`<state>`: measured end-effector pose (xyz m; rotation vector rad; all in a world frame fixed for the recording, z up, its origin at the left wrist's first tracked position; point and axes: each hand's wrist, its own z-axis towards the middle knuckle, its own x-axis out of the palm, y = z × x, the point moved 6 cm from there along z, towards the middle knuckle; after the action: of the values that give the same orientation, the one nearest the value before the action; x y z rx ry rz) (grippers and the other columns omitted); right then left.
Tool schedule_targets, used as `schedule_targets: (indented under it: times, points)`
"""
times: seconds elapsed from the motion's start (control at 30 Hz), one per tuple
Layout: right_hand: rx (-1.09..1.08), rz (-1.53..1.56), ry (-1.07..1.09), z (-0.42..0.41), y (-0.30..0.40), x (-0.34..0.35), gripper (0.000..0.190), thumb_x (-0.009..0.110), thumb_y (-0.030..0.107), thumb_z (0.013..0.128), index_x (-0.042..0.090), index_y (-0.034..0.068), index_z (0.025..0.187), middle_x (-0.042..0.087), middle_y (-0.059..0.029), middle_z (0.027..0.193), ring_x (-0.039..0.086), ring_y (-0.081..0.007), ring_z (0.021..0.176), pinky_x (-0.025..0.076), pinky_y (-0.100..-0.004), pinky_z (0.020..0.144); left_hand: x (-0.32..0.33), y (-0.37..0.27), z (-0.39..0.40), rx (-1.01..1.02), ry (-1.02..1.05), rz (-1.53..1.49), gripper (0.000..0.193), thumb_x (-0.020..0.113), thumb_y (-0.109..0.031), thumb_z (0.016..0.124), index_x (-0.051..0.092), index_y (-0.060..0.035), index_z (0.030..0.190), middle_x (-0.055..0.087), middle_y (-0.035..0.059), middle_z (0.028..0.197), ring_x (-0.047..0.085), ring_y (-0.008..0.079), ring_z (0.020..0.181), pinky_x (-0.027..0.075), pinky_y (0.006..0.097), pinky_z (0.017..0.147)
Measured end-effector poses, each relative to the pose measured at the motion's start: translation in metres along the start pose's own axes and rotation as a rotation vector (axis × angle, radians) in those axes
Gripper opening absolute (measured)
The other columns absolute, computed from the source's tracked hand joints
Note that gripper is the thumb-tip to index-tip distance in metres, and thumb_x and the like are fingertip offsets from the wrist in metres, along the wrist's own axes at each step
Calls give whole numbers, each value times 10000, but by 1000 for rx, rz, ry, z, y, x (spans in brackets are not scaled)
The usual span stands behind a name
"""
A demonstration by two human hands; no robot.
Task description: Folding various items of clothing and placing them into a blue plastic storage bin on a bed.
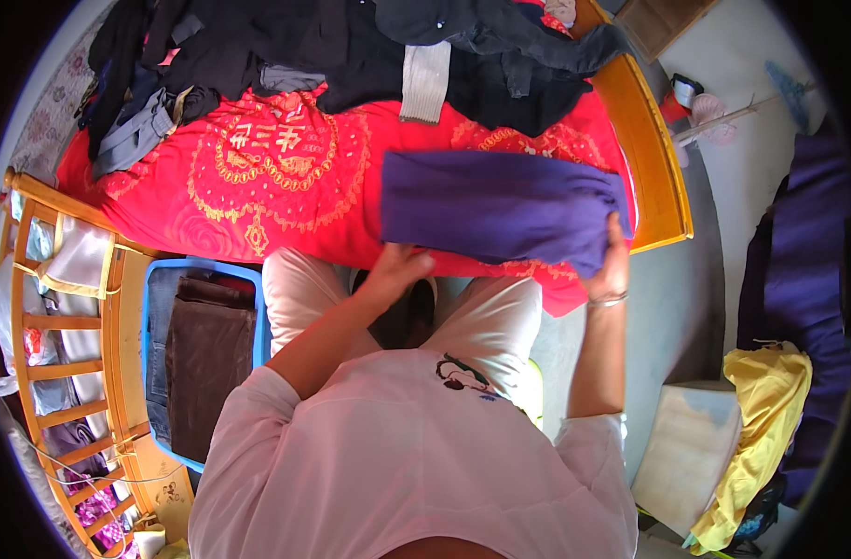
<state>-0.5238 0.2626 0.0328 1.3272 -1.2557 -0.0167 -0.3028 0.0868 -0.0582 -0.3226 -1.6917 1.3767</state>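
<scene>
A folded purple garment (495,206) lies flat at the front edge of a bed with a red patterned cover (292,202). At its right end, my right hand (610,262) grips the bunched edge, the thumb on top. My left hand (397,272) is at the lower left corner of the garment, its fingers out of sight under the edge; whether they grip it cannot be told. Behind the garment, dark clothes (355,49) are heaped across the bed, with a light ribbed cuff (425,84) among them.
Left of my legs stands a blue plastic tub (260,307) holding folded jeans (158,335) and brown trousers (212,370). A wooden slatted rail (65,370) is farther left. The wooden bed end (649,154) rises at right, with a pale box (687,447) and yellow cloth (767,412) at lower right.
</scene>
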Motion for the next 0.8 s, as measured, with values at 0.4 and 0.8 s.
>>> schedule_targets:
  times: [0.4, 0.8]
  points:
    - [-128, -243, 544, -27, 93, 229, 440, 373, 317, 952, 454, -24, 1218, 549, -141, 1158, 551, -215, 1039, 443, -322, 894, 40, 6, 104, 318, -51, 1087, 472, 539, -415, 827, 520, -17, 1078, 586, 184, 984, 550, 358, 949, 429, 428, 797]
    - [-88, -466, 83, 46, 50, 124, 465, 389, 374, 939, 496, 13, 1212, 564, -114, 1153, 532, -205, 1066, 404, -325, 933, -107, -64, 86, 239, 81, 1674, 360, 454, -274, 878, 541, -29, 1128, 555, 182, 1133, 502, 332, 1073, 388, 400, 920]
